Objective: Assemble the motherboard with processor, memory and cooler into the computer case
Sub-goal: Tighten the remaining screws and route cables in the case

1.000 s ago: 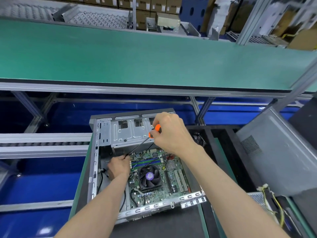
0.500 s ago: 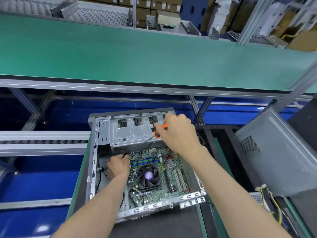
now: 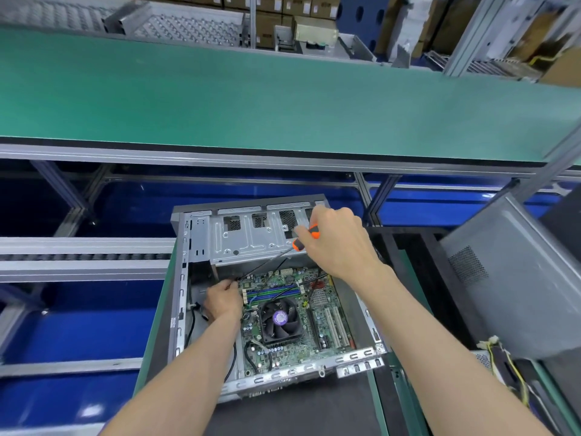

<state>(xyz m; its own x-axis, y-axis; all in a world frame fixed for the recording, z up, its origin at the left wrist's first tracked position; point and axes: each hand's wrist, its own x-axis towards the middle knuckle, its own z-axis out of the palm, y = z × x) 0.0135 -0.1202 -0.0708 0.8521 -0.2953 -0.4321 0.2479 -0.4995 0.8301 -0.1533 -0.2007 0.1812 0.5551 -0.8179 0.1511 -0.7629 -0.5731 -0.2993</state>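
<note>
I see the computer case (image 3: 185,278) open below me, motherboard (image 3: 317,313) seated inside. My right hand (image 3: 339,243) grips the screwdriver (image 3: 301,239), shaft slanting down-left toward my left hand (image 3: 224,302), which seems to pinch its tip at the board's corner.

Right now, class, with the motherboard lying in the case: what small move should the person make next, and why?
Probably seat the screwdriver tip squarely and turn. The right hand grips its orange handle; the shaft slants down to the motherboard corner, where the left hand steadies the tip. The screw itself is hidden.
</note>
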